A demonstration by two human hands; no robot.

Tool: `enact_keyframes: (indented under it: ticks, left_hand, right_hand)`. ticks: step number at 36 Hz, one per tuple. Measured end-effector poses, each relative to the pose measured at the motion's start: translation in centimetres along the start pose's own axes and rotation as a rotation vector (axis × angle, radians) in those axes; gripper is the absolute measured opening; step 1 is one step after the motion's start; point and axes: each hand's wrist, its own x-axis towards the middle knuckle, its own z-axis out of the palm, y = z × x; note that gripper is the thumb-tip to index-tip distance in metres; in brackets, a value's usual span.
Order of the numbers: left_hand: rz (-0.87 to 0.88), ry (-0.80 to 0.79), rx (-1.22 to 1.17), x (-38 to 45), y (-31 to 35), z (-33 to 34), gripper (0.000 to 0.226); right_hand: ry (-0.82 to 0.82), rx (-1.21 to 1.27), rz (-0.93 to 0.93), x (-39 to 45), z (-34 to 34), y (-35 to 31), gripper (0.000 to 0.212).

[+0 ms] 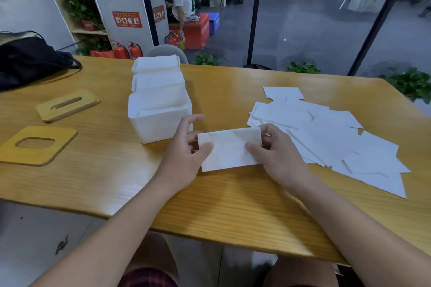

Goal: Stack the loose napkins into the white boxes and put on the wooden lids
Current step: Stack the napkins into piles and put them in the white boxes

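I hold one folded white napkin (pixel 229 149) just above the table, in front of me. My left hand (pixel 186 154) pinches its left edge and my right hand (pixel 277 154) pinches its right edge. Three white boxes stand in a row running away from me: the nearest box (pixel 161 127) has napkins inside, the middle box (pixel 158 81) and the far box (pixel 156 64) look full. Several loose napkins (pixel 331 137) lie spread out to the right. Two wooden lids lie at the left, one with a slot (pixel 67 105) and one with a rounded hole (pixel 37 145).
A black bag (pixel 28 60) sits at the table's far left corner. The wooden table (pixel 210 205) ends close to my body. A grey chair back (pixel 168 51) shows behind the boxes. A person sits far off behind the glass wall.
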Motion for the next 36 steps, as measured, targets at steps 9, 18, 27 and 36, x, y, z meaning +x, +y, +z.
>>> enact_keyframes:
  ticks: [9,18,27,36]
  left_hand:
    - [-0.038,0.038,-0.057,-2.9,0.5,-5.4,0.048]
    - [0.004,0.049,0.193,-2.0,1.9,-11.6,0.015]
    - [0.092,0.036,0.464,2.4,3.8,-16.0,0.007]
    - [0.015,0.031,0.771,8.1,2.7,-17.7,0.009]
  right_hand:
    - [-0.137,0.217,0.063,0.4,2.4,-3.2,0.026]
    - [-0.217,-0.047,-0.182,2.4,5.4,-6.3,0.016]
    - [-0.137,-0.150,-0.253,7.5,8.2,-10.0,0.013]
    - [-0.056,-0.531,-0.379,13.8,11.4,-11.1,0.007]
